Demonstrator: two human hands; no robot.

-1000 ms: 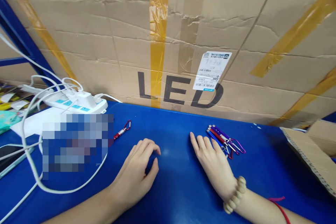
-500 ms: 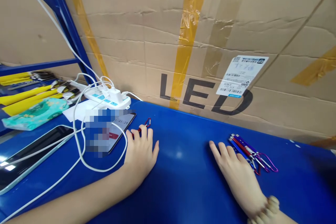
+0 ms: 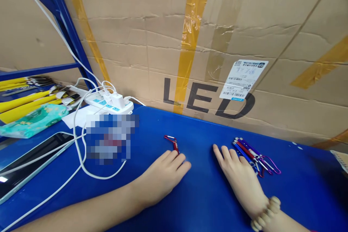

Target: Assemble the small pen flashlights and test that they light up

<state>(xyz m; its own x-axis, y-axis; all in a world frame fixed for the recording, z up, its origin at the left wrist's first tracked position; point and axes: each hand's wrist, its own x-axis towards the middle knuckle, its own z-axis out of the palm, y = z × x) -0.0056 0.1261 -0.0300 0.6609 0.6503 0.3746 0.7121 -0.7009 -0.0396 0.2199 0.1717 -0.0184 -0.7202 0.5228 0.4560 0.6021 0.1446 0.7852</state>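
Observation:
My left hand [image 3: 165, 170] is closed on a slim red carabiner keychain [image 3: 175, 147] at the middle of the blue table. Its red clip points up and left beyond my fingertips, while the lower end of its body is hidden under them. Off to the right, my right hand [image 3: 237, 171] lies palm down with fingers stretched out and holds nothing. A wooden bead bracelet [image 3: 265, 213] is around that wrist. Right beside those fingers lies a small bunch of similar carabiner keychains [image 3: 248, 150] in blue, red and purple, side by side, partly covered by the hand.
A taped cardboard box [image 3: 141, 50] marked LED stands along the table's back edge. At left are a white power strip [image 3: 122, 108] with looping cables, a phone [image 3: 35, 156], a green tissue pack [image 3: 35, 119] and yellow-handled tools [image 3: 29, 101]. A blurred patch hides another item.
My left hand has moved right, away from the blurred item, bringing the red carabiner keychain along the table. My right hand stays by the bunch. The view has shifted slightly.

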